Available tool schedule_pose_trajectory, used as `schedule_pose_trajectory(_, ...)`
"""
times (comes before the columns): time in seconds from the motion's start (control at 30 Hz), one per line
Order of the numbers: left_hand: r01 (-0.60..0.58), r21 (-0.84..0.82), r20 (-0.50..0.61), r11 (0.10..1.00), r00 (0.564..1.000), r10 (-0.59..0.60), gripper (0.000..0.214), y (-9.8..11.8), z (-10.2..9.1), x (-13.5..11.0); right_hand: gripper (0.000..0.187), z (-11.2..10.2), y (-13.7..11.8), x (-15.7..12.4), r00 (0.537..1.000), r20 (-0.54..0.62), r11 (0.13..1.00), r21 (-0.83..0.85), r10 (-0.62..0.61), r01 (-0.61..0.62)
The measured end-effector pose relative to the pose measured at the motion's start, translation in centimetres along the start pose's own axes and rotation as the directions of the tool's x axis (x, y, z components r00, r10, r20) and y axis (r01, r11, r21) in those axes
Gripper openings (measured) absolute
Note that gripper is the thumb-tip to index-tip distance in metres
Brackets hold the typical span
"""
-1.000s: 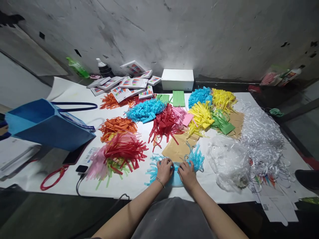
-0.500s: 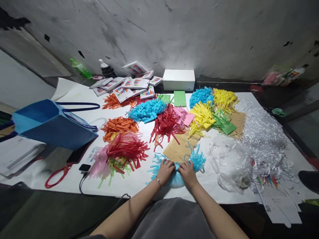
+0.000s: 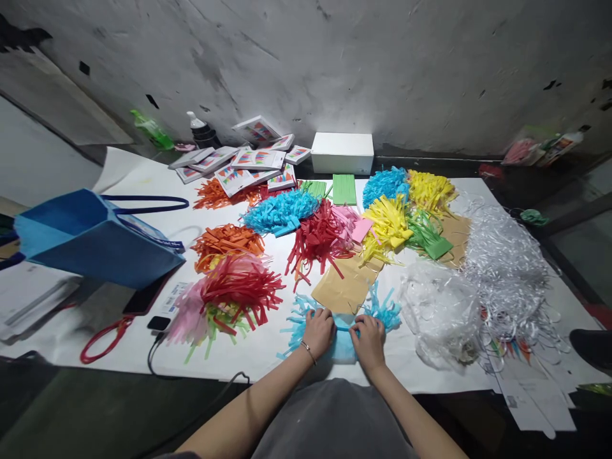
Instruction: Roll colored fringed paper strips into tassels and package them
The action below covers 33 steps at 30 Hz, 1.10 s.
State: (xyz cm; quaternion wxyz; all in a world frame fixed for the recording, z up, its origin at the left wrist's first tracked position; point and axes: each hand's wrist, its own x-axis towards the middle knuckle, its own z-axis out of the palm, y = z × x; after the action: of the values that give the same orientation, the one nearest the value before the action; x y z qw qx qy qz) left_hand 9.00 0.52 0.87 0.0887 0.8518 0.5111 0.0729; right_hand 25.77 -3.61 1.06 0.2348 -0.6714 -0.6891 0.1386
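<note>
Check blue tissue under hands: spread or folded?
Spread sideways; the blue tissue fans its fringe past left hand and right hand. Cannot tell if the darker band between them is a fold.

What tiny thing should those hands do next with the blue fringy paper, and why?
Maybe the left hand and right hand should roll the darker blue band toward the body: it runs between them, and blue paper on its near side looks flat.
</note>
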Motion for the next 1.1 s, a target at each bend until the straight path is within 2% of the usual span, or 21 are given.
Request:
schedule_pose_trajectory(0.07, 0.020, 0.017, 0.004, 1.000, 1.000, -0.020, 0.015, 0.1, -0.2, 0.5, 0.015, 0.1, -0.3, 0.2, 0.999, -0.006, 0.999, -0.011, 0.041, -0.041)
schedule_pose_trajectory(0.13, -0.015, 0.017, 0.021, 1.000, 1.000, 0.014, 0.014, 0.1, -0.3, 0.6, 0.014, 0.1, -0.4, 0.4, 0.998, -0.004, 0.998, -0.020, 0.065, -0.065)
schedule_pose_trajectory(0.27, -0.230, 0.006, 0.079, 0.973, 0.970, 0.228, 0.017, 0.1, 0.0, 0.3, 0.017, 0.2, -0.5, 0.5, 0.999, 0.024, 0.999, -0.025, 0.048, -0.047)
schedule_pose_trajectory(0.33, -0.292, 0.011, 0.099, 0.956, 0.952, 0.290, 0.020, 0.0, 0.3, 0.4, 0.017, 0.1, -0.5, 0.5, 0.999, 0.041, 0.999, -0.028, 0.018, -0.017)
schedule_pose_trajectory(0.53, -0.280, -0.009, 0.107, 0.960, 0.954, 0.279, 0.021, 0.0, -0.1, 2.3, 0.012, 0.4, -0.4, 0.5, 0.982, 0.109, 0.988, 0.000, -0.152, 0.153)
schedule_pose_trajectory(0.67, -0.262, -0.025, 0.053, 0.965, 0.963, 0.263, 0.014, 0.5, -0.3, 0.9, 0.017, 1.3, -0.4, 0.7, 0.980, 0.098, 0.982, 0.096, -0.172, 0.162)
schedule_pose_trajectory(0.8, -0.300, -0.038, -0.018, 0.953, 0.954, 0.299, 0.029, 0.5, 0.8, -1.4, 0.018, 1.2, 0.3, 1.4, 0.999, -0.029, 0.974, 0.226, 0.012, -0.005)
schedule_pose_trajectory(0.9, -0.292, -0.002, -0.038, 0.956, 0.956, 0.292, 0.033, 0.2, 1.1, -2.2, 0.020, 0.3, 1.6, 2.5, 0.968, -0.145, 0.918, 0.370, 0.207, -0.141)
schedule_pose_trajectory(1.0, -0.189, 0.033, -0.023, 0.981, 0.981, 0.190, 0.042, -0.4, 0.9, -2.4, 0.023, -1.1, 3.8, 3.9, 0.881, -0.242, 0.802, 0.557, 0.406, -0.217)
schedule_pose_trajectory(1.1, -0.124, 0.052, 0.018, 0.991, 0.992, 0.123, 0.042, -1.0, 0.6, -2.4, 0.029, -3.3, 6.9, 5.2, 0.723, -0.317, 0.638, 0.739, 0.614, -0.218)
